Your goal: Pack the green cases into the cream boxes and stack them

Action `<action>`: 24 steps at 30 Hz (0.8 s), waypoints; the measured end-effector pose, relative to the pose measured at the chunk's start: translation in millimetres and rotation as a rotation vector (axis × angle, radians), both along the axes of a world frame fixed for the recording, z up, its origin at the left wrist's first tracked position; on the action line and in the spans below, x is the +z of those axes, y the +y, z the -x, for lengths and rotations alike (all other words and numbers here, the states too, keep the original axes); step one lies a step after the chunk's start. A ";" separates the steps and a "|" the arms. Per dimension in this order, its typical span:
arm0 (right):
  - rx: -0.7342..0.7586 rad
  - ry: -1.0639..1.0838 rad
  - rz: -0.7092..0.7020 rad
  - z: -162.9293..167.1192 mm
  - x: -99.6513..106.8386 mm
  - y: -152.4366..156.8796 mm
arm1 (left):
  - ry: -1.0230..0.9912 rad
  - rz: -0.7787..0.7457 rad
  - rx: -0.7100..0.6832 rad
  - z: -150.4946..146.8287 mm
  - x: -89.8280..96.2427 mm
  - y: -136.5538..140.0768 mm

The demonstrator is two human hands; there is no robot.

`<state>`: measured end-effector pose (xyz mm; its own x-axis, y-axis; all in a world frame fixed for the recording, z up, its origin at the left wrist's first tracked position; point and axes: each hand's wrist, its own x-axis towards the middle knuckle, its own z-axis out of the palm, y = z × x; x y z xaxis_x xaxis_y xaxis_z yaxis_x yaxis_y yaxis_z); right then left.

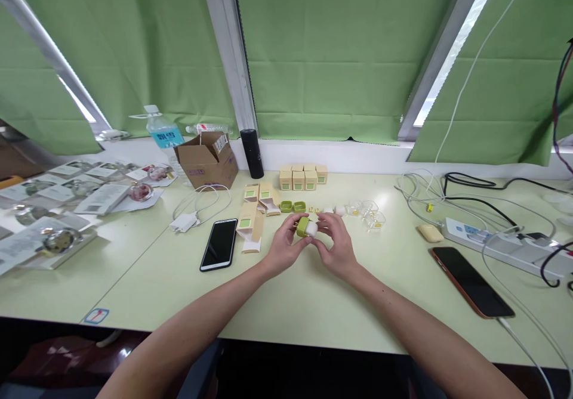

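Observation:
In front of me, my left hand (287, 239) is closed on a small green square case (303, 226). A white rounded piece (311, 228) sits at the case's right side, partly inside it as far as I can see. My right hand (336, 242) pinches that white piece, its thumb near my left thumb. Just beyond my hands lie two green square shells (292, 206), tiny yellow-green bits, small white pieces (339, 210) and several clear plastic pieces (369, 213). To the left stand opened small cardboard boxes (249, 222) with green labels.
Closed small boxes (303, 178) stand in rows at the back. A black phone (219, 244), a white charger (184, 222) and a brown carton (208, 161) are left. At right lie another phone (473, 281), a power strip (501, 250) and cables. Watches or jewellery on cards fill the far left.

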<state>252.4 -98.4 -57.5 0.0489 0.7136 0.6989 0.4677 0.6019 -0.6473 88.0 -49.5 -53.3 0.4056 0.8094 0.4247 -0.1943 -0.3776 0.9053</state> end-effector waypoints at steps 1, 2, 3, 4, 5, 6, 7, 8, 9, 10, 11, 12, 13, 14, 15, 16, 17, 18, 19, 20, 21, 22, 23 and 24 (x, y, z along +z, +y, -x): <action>0.031 0.099 0.065 0.9 0.2 0.5 | 0.009 -0.026 0.036 0.3 -0.2 0.5; 0.064 0.192 0.123 1.4 0.3 1.3 | 0.019 -0.050 0.074 0.7 -0.5 1.1; 0.100 0.273 0.175 1.3 0.6 2.2 | 0.031 -0.073 0.112 1.2 -0.7 1.8; 0.139 0.334 0.227 0.9 1.0 3.2 | 0.046 -0.102 0.146 1.7 -0.8 2.5; 0.179 0.377 0.280 0.3 1.7 4.0 | 0.062 -0.137 0.174 2.2 -0.8 3.0; 0.214 0.405 0.335 -0.3 2.7 4.6 | 0.080 -0.182 0.196 2.7 -0.7 3.4; 0.241 0.427 0.388 -0.7 4.0 5.0 | 0.100 -0.233 0.210 3.1 -0.4 3.6; 0.258 0.443 0.435 -0.7 5.5 5.0 | 0.121 -0.284 0.215 3.5 0.0 3.5; 0.266 0.458 0.471 -0.4 7.0 4.7 | 0.139 -0.328 0.214 3.7 0.5 3.2; 0.266 0.473 0.493 0.2 8.6 4.3 | 0.153 -0.361 0.209 3.7 0.9 2.8; 0.263 0.486 0.506 0.9 10.0 3.8 | 0.162 -0.381 0.204 3.6 1.3 2.4; 0.261 0.495 0.516 1.6 11.1 3.4 | 0.166 -0.389 0.201 3.5 1.6 2.0; 0.260 0.503 0.525 2.0 12.1 3.1 | 0.167 -0.388 0.199 3.3 1.9 1.9; 0.261 0.510 0.532 2.3 12.7 2.9 | 0.164 -0.379 0.198 3.1 2.1 1.9; 0.264 0.519 0.535 2.2 13.3 2.8 | 0.159 -0.364 0.196 3.0 2.2 2.2; 0.266 0.525 0.536 2.0 13.7 2.8 | 0.154 -0.346 0.192 2.9 2.2 2.6; 0.269 0.527 0.533 1.5 14.1 2.8 | 0.151 -0.325 0.186 2.9 2.1 3.1; 0.270 0.525 0.528 0.9 14.7 2.8 | 0.147 -0.304 0.179 2.9 1.9 3.7; 0.271 0.519 0.525 0.3 15.4 2.8 | 0.143 -0.286 0.172 2.9 1.7 4.2; 0.273 0.511 0.525 -0.3 16.2 2.6 | 0.139 -0.273 0.168 2.9 1.5 4.7; 0.277 0.503 0.526 -0.9 17.2 2.4 | 0.136 -0.265 0.165 3.0 1.2 5.2; 0.281 0.495 0.529 -1.4 18.2 2.2 | 0.135 -0.262 0.162 3.0 1.0 5.5; 0.285 0.488 0.531 -2.0 19.1 1.9 | 0.136 -0.261 0.159 3.1 0.8 5.8; 0.289 0.480 0.529 -2.5 19.9 1.7 | 0.140 -0.263 0.154 3.2 0.6 5.9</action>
